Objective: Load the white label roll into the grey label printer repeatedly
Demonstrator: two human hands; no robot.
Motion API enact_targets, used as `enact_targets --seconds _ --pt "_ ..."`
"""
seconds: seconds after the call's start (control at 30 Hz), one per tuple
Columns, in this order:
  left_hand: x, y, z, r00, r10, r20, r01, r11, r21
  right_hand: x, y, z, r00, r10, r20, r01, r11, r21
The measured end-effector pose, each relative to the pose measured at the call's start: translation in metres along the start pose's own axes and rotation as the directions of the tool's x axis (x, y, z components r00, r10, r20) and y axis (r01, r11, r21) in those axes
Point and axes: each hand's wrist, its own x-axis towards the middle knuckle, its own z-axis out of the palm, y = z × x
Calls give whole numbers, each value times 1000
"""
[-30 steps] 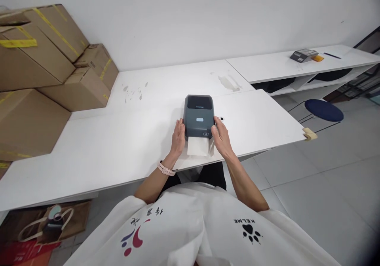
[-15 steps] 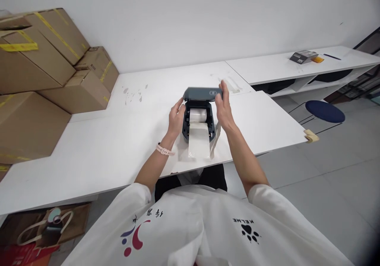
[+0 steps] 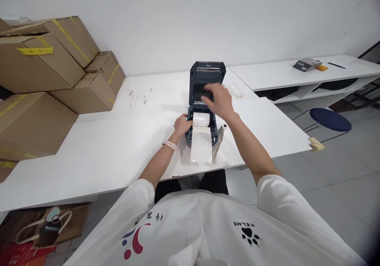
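Observation:
A dark blue-grey label printer [image 3: 189, 138] stands on the white table with its lid [image 3: 194, 76] raised upright. Inside sits a white label roll [image 3: 201, 119], and a strip of labels [image 3: 201, 147] runs from it over the printer's front edge. My left hand [image 3: 182, 124] grips the left wall of the printer base, its thumb beside the roll. In front of the raised lid hovers my right hand [image 3: 220, 99], empty, with fingers apart and bent. It hides part of the lid's inner side.
Cardboard boxes [image 3: 35, 119] are stacked on the left of the white table [image 3: 118, 151]. A cable [image 3: 219, 145] lies right of the printer. A small dark box [image 3: 307, 65] rests on the far right shelf unit, and a blue stool [image 3: 330, 118] stands below.
The lid has swung from partly raised to fully upright. My right hand has come off it and stays in front. The left hand has moved down onto the base.

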Motion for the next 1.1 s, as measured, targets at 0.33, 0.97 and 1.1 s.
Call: enact_targets --seconds 0.33,0.97,1.1 --pt "4 -7 11 998 1 -59 -9 991 -137 2 -2 59 696 69 714 40 990 -135" --pt "12 -19 24 994 12 -109 -47 944 -326 -142 186 -35 800 529 281 -579 562 591" --pt "13 -20 24 994 15 -107 -50 942 -332 -135 188 -6 733 622 277 -651 521 553"
